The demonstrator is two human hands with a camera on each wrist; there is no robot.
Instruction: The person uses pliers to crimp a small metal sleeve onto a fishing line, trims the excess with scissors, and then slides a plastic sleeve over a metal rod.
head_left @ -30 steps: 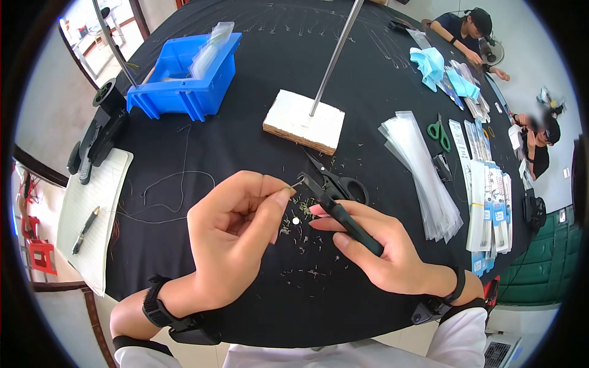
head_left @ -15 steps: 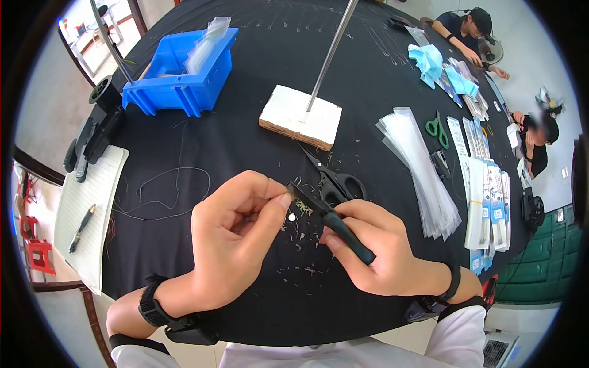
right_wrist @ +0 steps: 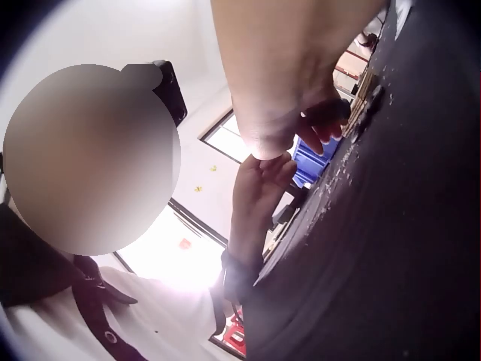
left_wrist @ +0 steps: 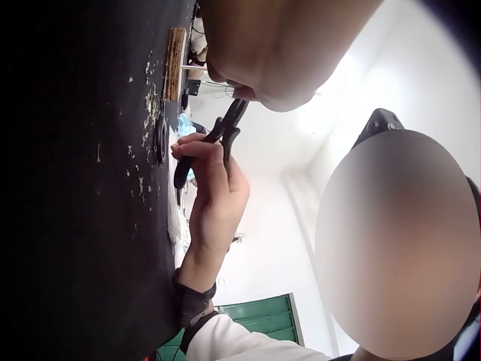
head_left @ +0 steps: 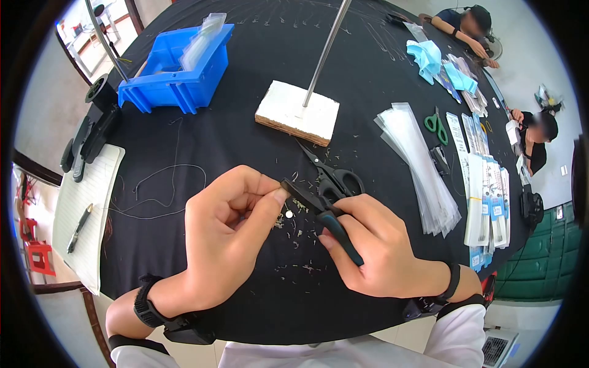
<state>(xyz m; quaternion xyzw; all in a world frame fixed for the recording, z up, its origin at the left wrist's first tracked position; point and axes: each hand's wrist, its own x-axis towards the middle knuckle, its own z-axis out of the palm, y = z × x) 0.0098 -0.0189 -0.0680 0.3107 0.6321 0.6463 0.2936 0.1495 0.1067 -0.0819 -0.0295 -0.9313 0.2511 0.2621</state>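
In the head view my left hand (head_left: pixel 227 236) pinches a tiny thin piece between thumb and index finger; the fingertips hide most of it, and I cannot tell its kind. My right hand (head_left: pixel 383 245) grips dark-handled pliers (head_left: pixel 336 230), with the nose right at the left fingertips. The left wrist view shows both handles of the pliers (left_wrist: pixel 225 135) within the right hand (left_wrist: pixel 214 188). Under the hands, small pale clippings and a white round bit (head_left: pixel 289 214) lie on the black cloth. Black scissors (head_left: pixel 331 178) lie just beyond the pliers.
A white block (head_left: pixel 297 113) with an upright metal rod stands ahead. Further left are a blue bin (head_left: pixel 178 86), a stapler (head_left: pixel 83 147), a notebook (head_left: pixel 80 245) with a pen, and loose thread. Clear plastic sleeves (head_left: pixel 420 175), green scissors (head_left: pixel 436 127) and packets (head_left: pixel 488 199) lie at right.
The pliers' nose has moved left and down to the left fingertips, and the right fingers have closed further round the handles. A small metal loop beside the left fingertips is now hidden.
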